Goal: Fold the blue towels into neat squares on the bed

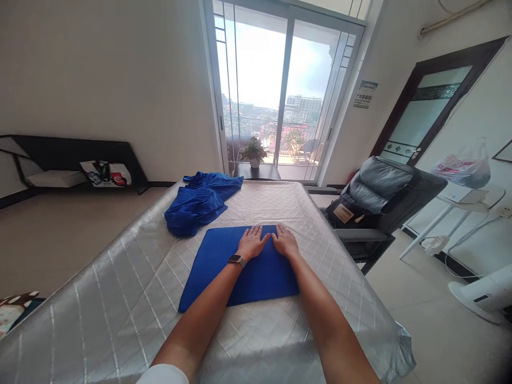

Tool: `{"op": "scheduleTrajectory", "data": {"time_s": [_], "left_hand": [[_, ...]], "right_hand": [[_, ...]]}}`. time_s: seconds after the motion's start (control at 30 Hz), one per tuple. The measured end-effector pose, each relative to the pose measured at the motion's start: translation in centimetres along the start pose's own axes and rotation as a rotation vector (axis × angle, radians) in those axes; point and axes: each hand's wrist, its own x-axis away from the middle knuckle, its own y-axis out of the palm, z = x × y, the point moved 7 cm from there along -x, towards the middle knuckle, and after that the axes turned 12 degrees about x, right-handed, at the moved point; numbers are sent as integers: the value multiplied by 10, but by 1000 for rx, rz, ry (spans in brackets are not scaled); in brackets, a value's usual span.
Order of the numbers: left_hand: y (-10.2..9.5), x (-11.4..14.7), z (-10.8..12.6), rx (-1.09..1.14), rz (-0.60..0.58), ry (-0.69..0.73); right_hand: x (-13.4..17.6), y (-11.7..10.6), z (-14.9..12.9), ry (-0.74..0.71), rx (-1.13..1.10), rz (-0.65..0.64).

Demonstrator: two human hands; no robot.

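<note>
A blue cloth (260, 274) lies flat as a smooth, roughly four-sided piece on the silver quilted cover (160, 288). My left hand (253, 242) rests palm down near its far edge, fingers stretched out; a watch (236, 259) is on that wrist. Close beside it, my right hand (285, 241) also lies flat on the cloth near its far right corner, fingers extended. The two thumbs nearly meet. Farther off to the left, a second blue cloth (200, 202) sits crumpled on the cover, apart from both hands.
A dark padded armchair (380, 197) holding a black bag stands close to the right edge. Beyond the far edge, a potted plant (254, 152) sits on a small table before the sliding glass door (288, 90). A white side table (460, 202) is farther right.
</note>
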Motion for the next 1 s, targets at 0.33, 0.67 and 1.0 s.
{"op": "scheduleTrajectory", "data": {"time_s": [0.33,0.67,1.0], "left_hand": [[-75,59,-153,-185,117,-280],[-77,63,-156,-144,124,-311],[-80,66,-152,-160,122,-336]], "right_hand": [[-3,3,1,7,-1,-13],[-1,0,0,3,5,-12],[-1,0,0,5,2,-7]]}}
